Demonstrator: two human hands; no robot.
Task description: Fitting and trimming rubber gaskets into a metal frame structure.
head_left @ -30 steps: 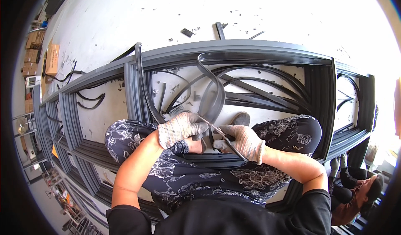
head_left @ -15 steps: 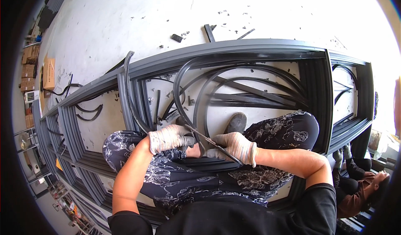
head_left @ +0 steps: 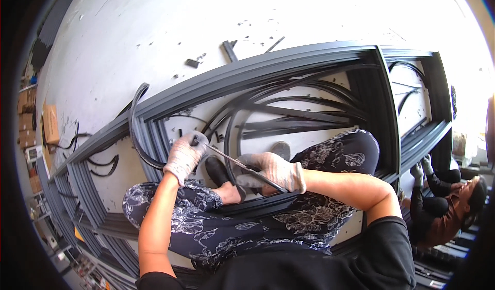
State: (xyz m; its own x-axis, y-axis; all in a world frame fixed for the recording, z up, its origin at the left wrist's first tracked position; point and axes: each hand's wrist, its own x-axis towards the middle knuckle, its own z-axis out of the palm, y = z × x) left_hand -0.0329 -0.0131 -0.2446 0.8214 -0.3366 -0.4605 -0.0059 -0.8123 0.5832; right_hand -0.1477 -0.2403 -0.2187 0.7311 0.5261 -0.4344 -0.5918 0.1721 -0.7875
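Note:
In a pale knit work glove, my left hand (head_left: 186,156) is closed round a black rubber strip (head_left: 135,130), which bends up and over the frame's far rail on the left. My gloved right hand (head_left: 273,170) grips what looks like a pair of scissors (head_left: 223,155), its narrow blades reaching to my left fingers and its dark handle showing below my palm. More looped black strips (head_left: 319,86) lie inside the dark grey metal frame (head_left: 268,58) around me. My fingers partly hide the strip's end.
Black offcuts (head_left: 192,63) and crumbs litter the white floor (head_left: 154,21) beyond the frame. Cardboard boxes (head_left: 50,124) stand at the far left. At the right, another person (head_left: 447,212) wearing gloves works by the frame's end. My shoes (head_left: 217,171) rest inside the frame.
My left hand has moved left and up, away from my right hand, and the scissor blades show more fully between them. The strip's large loop has dropped away. The whole view has shifted slightly.

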